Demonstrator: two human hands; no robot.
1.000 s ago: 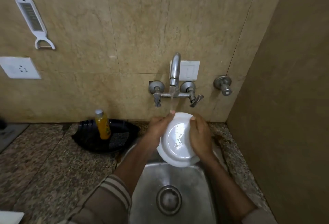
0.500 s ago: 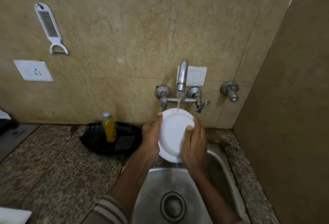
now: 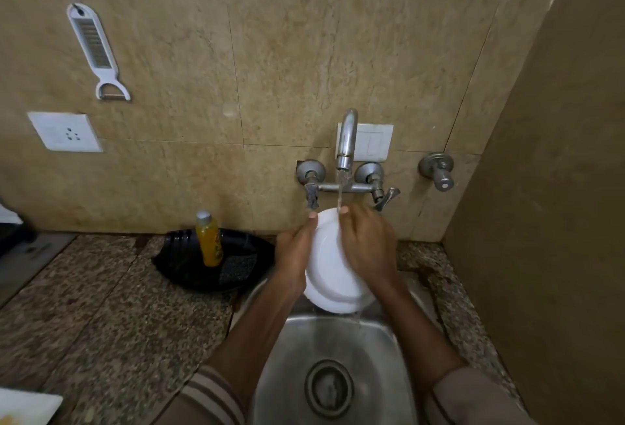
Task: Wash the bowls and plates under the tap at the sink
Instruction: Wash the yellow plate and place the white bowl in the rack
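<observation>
A white plate (image 3: 329, 269) is held tilted on edge above the steel sink (image 3: 382, 350), right under the chrome tap (image 3: 346, 140), whose stream of water hits its top rim. My left hand (image 3: 292, 255) grips the plate's left edge, thumb up along the rim. My right hand (image 3: 367, 245) lies across the plate's face and right side, fingers spread over it and fingertips at the top rim. Water drips from the plate's lower edge into the basin.
A black tray (image 3: 182, 265) with a yellow bottle (image 3: 209, 238) standing on it sits on the granite counter (image 3: 101, 316) left of the sink. A white peeler (image 3: 98, 52) and a socket (image 3: 64, 132) are on the tiled wall. A side wall (image 3: 558, 221) stands close at the right.
The plate has turned from facing me to nearly edge-on and risen closer to the tap. My right hand has slid from the right rim across its face.
</observation>
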